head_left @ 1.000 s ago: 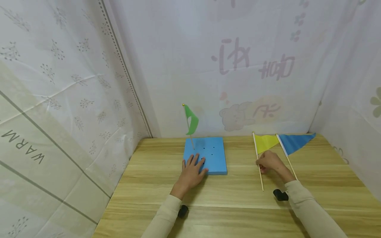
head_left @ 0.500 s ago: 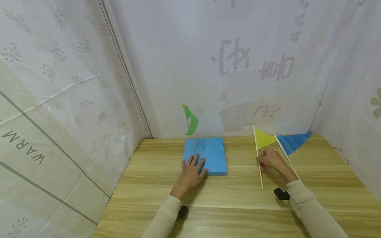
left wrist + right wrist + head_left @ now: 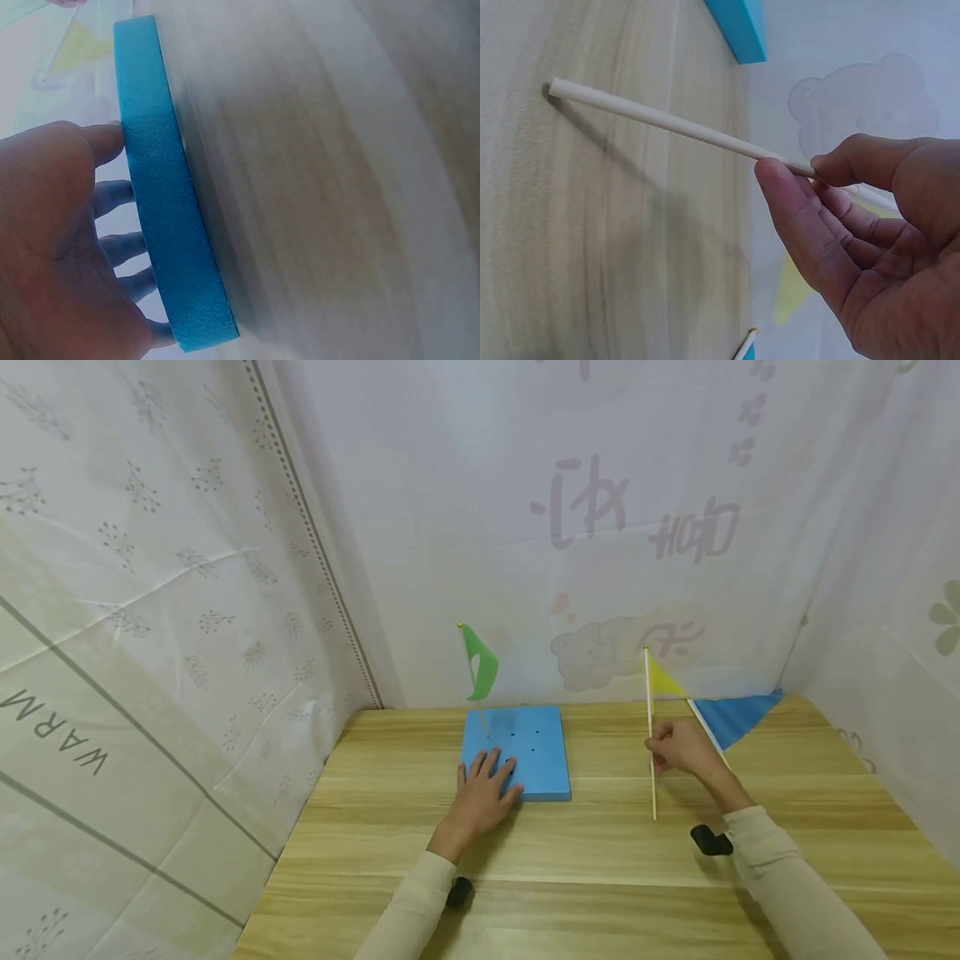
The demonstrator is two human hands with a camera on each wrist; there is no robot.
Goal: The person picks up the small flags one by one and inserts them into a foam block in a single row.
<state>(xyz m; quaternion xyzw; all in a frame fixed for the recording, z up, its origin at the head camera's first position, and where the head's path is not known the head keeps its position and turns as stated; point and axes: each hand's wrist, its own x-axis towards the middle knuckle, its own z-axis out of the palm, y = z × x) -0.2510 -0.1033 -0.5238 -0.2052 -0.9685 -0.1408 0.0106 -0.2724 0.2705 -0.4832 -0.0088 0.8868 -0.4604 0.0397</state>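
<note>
Yellow triangular cloth flag on a pale round wooden stick: right of the blue foam block, which serves as reference. Stick near upright, cloth at its top end, lower end at or just above the tabletop (cannot tell which).

Right hand: right of the block, thumb and index finger pinching that stick partway down; the remaining fingers are curled in behind (right wrist view).

Left hand: on the block's near left corner, fingers spread over the top face, thumb at the near edge.

Block: flat, square-faced, lying on the wood-grain tabletop. Small dark holes show in its top face (one is partly covered by a left fingertip). Contents: the stick of a green triangular cloth flag, set into the far left part, leaning a little leftward, with a gold-coloured tip.

Blue triangular cloth flag: lying on the tabletop well to the right of the block, beyond the yellow one; its lower stick is hidden by the right wrist.

Outermost: pale printed curtain rising behind the block; beige sleeves nearer the camera than the block.
</note>
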